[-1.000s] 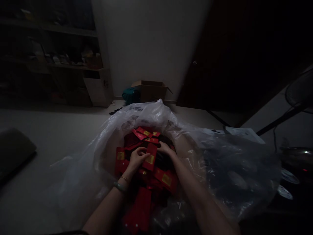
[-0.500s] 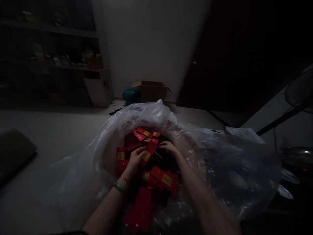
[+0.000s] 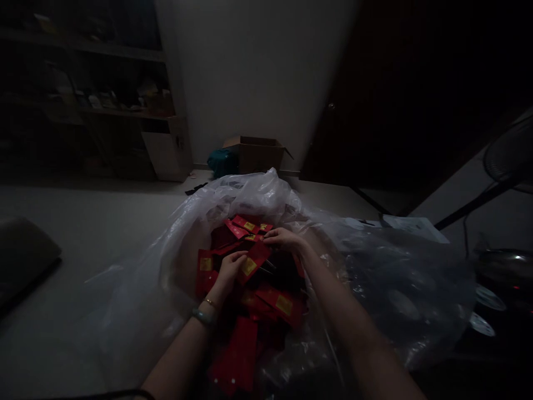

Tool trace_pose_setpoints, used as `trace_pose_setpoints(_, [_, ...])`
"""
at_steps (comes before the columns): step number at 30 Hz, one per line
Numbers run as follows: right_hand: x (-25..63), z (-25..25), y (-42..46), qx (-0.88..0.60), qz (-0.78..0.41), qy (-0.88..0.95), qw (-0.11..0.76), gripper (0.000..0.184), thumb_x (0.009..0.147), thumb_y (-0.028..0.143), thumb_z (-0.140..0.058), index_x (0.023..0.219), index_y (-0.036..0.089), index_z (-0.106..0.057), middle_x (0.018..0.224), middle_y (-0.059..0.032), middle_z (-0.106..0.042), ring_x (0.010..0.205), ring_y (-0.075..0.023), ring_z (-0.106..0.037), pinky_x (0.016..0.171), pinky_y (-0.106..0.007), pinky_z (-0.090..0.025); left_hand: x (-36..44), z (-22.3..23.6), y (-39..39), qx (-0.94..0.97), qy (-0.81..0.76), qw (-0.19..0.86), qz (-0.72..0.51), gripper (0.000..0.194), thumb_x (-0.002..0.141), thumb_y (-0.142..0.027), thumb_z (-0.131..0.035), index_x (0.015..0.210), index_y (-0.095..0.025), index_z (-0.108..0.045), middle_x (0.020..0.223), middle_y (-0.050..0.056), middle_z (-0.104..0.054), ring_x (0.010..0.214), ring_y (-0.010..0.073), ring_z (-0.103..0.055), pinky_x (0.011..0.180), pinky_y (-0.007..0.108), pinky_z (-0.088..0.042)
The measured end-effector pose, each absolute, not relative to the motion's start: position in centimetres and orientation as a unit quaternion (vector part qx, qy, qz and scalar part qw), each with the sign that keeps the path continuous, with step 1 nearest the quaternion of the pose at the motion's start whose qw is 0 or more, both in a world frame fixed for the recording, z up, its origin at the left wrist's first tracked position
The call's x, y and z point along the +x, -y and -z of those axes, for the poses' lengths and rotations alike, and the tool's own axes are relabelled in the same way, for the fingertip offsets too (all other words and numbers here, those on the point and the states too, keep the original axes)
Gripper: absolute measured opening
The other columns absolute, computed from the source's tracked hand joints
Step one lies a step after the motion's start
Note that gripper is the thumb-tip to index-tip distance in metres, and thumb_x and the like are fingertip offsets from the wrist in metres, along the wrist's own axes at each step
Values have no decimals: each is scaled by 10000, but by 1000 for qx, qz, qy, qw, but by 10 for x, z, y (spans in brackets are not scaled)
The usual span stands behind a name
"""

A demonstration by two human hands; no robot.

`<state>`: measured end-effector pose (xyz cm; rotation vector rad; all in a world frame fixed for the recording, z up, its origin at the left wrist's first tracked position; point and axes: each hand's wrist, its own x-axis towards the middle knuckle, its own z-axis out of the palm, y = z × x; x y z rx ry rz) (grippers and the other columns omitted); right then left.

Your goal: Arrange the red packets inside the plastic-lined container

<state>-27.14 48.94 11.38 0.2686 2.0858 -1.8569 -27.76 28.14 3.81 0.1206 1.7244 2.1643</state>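
- Red packets (image 3: 275, 300) fill a clear plastic bag (image 3: 175, 261).
- Left hand (image 3: 229, 270) pinches one red packet (image 3: 253, 262) above the heap.
- Right hand (image 3: 285, 239), fingers loosely spread, touches packets just beyond.

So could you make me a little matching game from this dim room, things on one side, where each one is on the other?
Things:
1. left hand
2. right hand
3. cardboard box
4. plastic bag

Places:
A. against the far wall
B. gripping a red packet
C. spread open around the red packets
D. on packets at the pile's far side

Pairs: 1-B, 2-D, 3-A, 4-C
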Motion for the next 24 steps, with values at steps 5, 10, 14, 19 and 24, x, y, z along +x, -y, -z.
trace_pose_setpoints(5, [-268,-124,-491,74,631,-744,206,227,583,285,-798,717,128,-702,583,21,-620,503,-64,-516,465,-167,-378,-274,-43,-281,66,-599,211,-769,376,554,-390,-752,815,-121,-717,720,62,-708,627,171,-624,594,261,-473])
trace_pose_setpoints(10, [-268,-127,-495,41,591,-779,204,228,552,257,-787,735,132,-734,609,22,-644,507,-59,-495,489,-174,-373,-270,-50,-279,57,-589,263,-762,344,522,-329,-775,787,-119,-714,693,60,-704,603,164,-623,599,262,-476])
trace_pose_setpoints(14, [-272,-127,-492,27,576,-795,190,221,548,229,-765,755,153,-754,644,12,-672,561,-88,-526,547,-204,-409,-269,-51,-279,62,-592,265,-759,337,525,-340,-770,776,-123,-711,688,57,-700,613,170,-625,614,272,-477])
trace_pose_setpoints(19, [-279,-126,-489,7,510,-839,189,166,558,218,-727,708,153,-760,603,18,-659,541,-93,-497,526,-206,-382,-270,-48,-279,73,-620,235,-745,318,567,-364,-754,768,-121,-720,694,58,-701,615,163,-610,598,259,-463])
trace_pose_setpoints(24, [-281,-133,-484,-4,467,-858,213,156,616,247,-658,708,161,-750,542,39,-592,487,-74,-421,442,-182,-302,-274,-43,-281,62,-640,199,-740,352,549,-396,-761,760,-118,-718,683,53,-691,612,163,-599,571,248,-441])
